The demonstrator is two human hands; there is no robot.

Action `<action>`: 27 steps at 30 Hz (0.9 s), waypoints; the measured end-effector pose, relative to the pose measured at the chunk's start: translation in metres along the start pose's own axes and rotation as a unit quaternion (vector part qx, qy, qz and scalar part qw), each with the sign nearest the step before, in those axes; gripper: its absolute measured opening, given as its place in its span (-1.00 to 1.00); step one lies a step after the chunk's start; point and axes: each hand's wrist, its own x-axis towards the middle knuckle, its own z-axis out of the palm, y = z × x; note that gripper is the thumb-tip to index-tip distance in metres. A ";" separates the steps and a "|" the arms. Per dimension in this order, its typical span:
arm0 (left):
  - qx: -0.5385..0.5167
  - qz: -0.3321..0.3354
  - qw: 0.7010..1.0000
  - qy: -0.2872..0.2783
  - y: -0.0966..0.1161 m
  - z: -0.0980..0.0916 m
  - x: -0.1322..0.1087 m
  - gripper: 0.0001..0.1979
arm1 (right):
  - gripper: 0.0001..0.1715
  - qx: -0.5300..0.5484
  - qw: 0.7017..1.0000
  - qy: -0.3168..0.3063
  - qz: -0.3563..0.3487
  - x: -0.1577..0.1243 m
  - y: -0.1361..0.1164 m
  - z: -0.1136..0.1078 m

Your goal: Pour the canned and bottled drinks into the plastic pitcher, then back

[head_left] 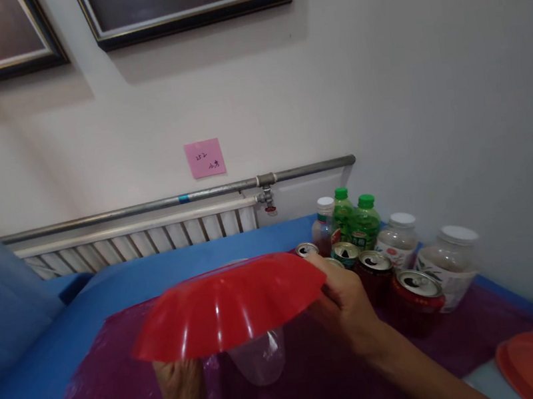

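A glossy red fluted dish (227, 307) spans the centre of the frame, its ribs streaked with highlights, its rim wavy and sloping down toward the left. At its right end, the right hand's (351, 301) fingers grip the edge. At lower left, the left hand's (181, 391) fingers are hidden behind it; their hold cannot be told. Clear plastic (263, 365) shows just below.
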 end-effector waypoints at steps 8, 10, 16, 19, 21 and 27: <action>0.041 -0.010 0.998 -0.043 -0.005 0.004 0.008 -0.61 | -0.68 -0.005 0.997 -0.047 0.055 0.000 -0.007 0.001; 0.055 -0.023 0.996 -0.071 -0.005 0.003 0.009 -0.57 | -0.66 0.004 0.997 -0.059 0.048 0.001 -0.006 0.001; 0.052 -0.066 0.990 -0.111 -0.008 0.004 0.012 -0.48 | -0.64 0.022 0.994 -0.090 0.063 0.001 -0.003 -0.001; 0.040 -0.103 0.988 -0.107 -0.013 0.006 0.015 -0.47 | -0.58 0.019 0.990 -0.087 0.112 0.001 -0.004 0.000; 0.001 -0.115 0.982 -0.148 -0.016 0.007 0.017 -0.51 | -0.55 0.023 0.988 -0.081 0.131 0.002 -0.006 0.000; -0.057 -0.147 0.968 -0.197 -0.018 0.007 0.018 -0.63 | -0.51 0.036 0.982 -0.083 0.167 0.001 -0.006 0.000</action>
